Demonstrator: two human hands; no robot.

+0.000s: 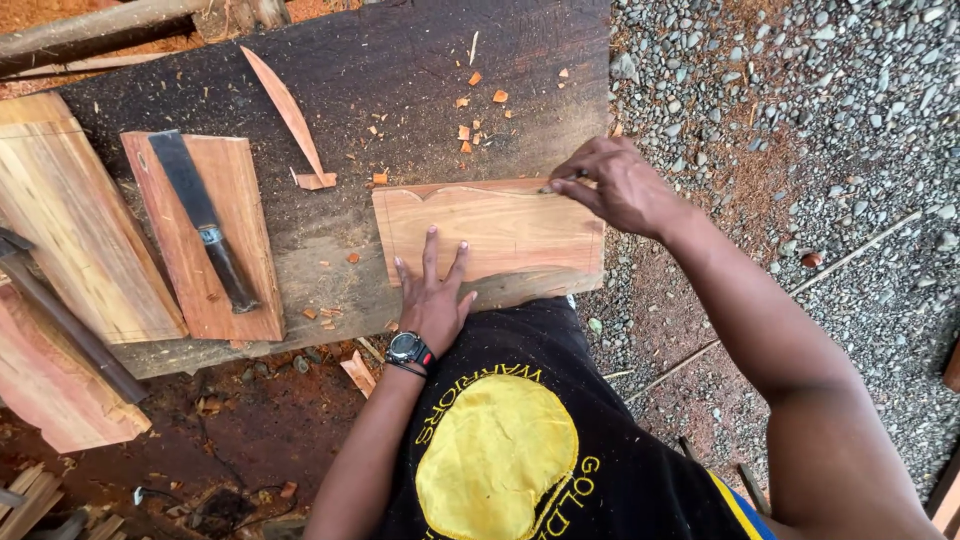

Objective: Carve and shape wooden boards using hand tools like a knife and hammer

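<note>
Right, we see the right hand (622, 187) pinched shut on a small pencil (560, 184) at the wooden board's (500, 230) top edge, toward two o'clock. The left hand (432, 295) lies flat, fingers spread, pressing the board's lower left corner at six o'clock. The board rests on a dark plank (400, 90). Out at nine o'clock, a machete (205, 225) lies on another reddish board (235, 260).

Pale orange-tan flat wood board (495, 230), streaky grain, thin dark outline. Weathered dark-brown plank workbench (400, 90), orange chips. Black, possibly steel, machete (203, 222) on reddish board (215, 250). Grey gravel (800, 90).
</note>
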